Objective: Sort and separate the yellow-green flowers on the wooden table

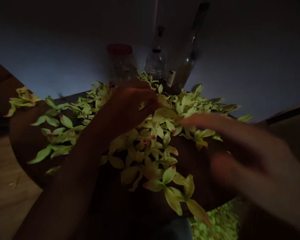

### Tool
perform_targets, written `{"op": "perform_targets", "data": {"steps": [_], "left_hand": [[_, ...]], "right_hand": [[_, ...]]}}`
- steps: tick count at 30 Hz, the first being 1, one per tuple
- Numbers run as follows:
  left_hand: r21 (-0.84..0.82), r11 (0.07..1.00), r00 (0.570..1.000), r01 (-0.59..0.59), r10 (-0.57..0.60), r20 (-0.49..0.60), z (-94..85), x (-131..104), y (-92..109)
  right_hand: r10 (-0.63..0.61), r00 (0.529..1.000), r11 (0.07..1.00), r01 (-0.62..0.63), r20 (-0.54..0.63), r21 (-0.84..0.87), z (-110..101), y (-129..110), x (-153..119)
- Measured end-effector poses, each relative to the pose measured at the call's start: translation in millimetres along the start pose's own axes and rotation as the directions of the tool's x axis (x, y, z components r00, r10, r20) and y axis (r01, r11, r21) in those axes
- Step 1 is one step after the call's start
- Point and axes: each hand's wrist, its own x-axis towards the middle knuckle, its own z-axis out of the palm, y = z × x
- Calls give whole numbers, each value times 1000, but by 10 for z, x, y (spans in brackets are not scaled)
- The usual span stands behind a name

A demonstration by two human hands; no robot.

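Observation:
Pale yellow-green flowers (pixel 162 160) with pointed petals, some tipped pink, lie in a loose heap over a dark round tabletop (pixel 25 133). Over the middle of the heap is my left hand (pixel 137 103), its fingers curled and thumb drawn in among the blooms. Whatever the fingertips hold is hidden in the dimness. My right hand (pixel 257 156) hovers at the heap's right side, blurred, with thumb and forefinger spread apart. Its fingertip is close to the flowers; nothing shows in its grasp.
Behind the heap stand a jar with a red lid (pixel 120 50), a clear stoppered bottle (pixel 155 63) and a tilted, taller bottle (pixel 187 66), against a pale wall (pixel 252 76). More flowers (pixel 220 221) lie below the table's front edge. Wooden floor (pixel 7 173) shows at left.

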Motion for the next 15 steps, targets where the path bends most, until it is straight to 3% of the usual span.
{"op": "perform_targets", "data": {"steps": [2,6,11,15], "left_hand": [[5,1000,998,-15,14,54,-14,-7,0],[-49,999,979,3,7,203,-36,14,62],[-92,994,957,53,-24,288,-193,-95,212],[-66,989,967,132,-114,226,-391,-599,390]], "right_hand": [[-6,979,987,39,205,-155,48,-99,-394],[-102,970,979,137,220,-151,312,-78,-832],[-106,986,992,114,129,-61,489,58,-936],[-88,996,995,89,18,-48,495,124,-963]]}}
